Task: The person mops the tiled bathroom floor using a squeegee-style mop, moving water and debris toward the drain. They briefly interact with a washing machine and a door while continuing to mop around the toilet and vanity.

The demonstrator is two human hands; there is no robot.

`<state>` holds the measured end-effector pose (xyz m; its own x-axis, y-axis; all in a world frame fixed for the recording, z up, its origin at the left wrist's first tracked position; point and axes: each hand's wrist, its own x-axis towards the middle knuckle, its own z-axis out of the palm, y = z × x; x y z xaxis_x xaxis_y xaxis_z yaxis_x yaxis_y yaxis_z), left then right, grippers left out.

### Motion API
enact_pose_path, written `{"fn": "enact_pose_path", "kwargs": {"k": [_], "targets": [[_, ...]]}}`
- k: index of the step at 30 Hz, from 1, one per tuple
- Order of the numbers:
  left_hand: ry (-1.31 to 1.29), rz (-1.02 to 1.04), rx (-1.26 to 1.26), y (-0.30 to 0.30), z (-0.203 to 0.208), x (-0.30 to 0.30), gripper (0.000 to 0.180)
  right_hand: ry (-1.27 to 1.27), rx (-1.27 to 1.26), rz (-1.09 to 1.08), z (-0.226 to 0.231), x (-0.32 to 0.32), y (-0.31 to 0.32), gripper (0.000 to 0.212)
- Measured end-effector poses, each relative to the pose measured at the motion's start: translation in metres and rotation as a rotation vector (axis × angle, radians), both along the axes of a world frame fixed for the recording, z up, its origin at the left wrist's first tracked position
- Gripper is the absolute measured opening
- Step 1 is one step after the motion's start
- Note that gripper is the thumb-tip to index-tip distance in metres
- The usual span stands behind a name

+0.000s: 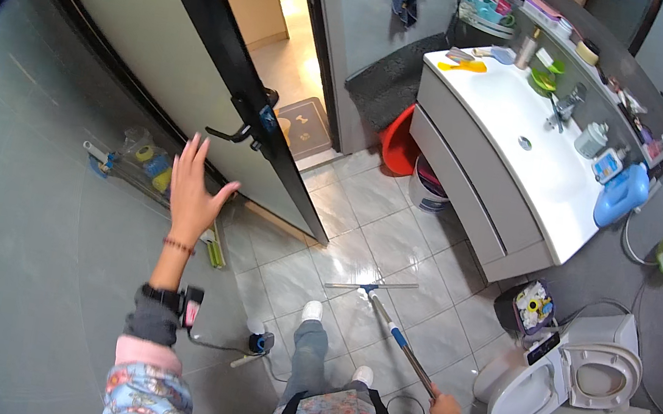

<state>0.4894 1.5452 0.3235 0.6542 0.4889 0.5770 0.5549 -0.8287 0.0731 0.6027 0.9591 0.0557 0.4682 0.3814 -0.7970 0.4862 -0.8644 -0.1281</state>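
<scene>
Right hand (pixel 445 410) was closed around the top of the squeegee handle (pixel 405 348). The handle ran diagonally down to the squeegee blade (pixel 371 285), which lay flat on the wet tiled floor (pixel 395 242), between the door (pixel 224 62) and the toilet (pixel 580 381). Left hand (pixel 192 191) was open, fingers spread, raised near the grey wall (pixel 26 187) and just beside the door's edge, holding nothing. Feet stood just left of the handle. White sink cabinet (pixel 495 146) sat well beyond the blade.
</scene>
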Motion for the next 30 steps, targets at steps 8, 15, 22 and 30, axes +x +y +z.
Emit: {"fn": "enact_pose_path", "kwargs": {"k": [8, 15, 22, 30], "targets": [[0.418, -0.19, -0.001, 0.134, -0.027, 0.069, 0.026, -0.017, -0.055, -0.099, 0.046, -0.002, 0.086, 0.047], [0.074, -0.499, -0.25, 0.167, -0.066, 0.088, 0.01, -0.011, -0.114, -0.228, 0.063, -0.024, 0.155, 0.049], [-0.266, -0.401, -0.348, 0.182, -0.092, 0.172, 0.015, -0.012, -0.139, -0.248, 0.071, -0.024, 0.197, 0.046], [-0.303, -0.547, -0.31, 0.253, -0.091, 0.263, 0.036, 0.038, -0.173, -0.348, 0.084, -0.027, 0.256, 0.051]]}}
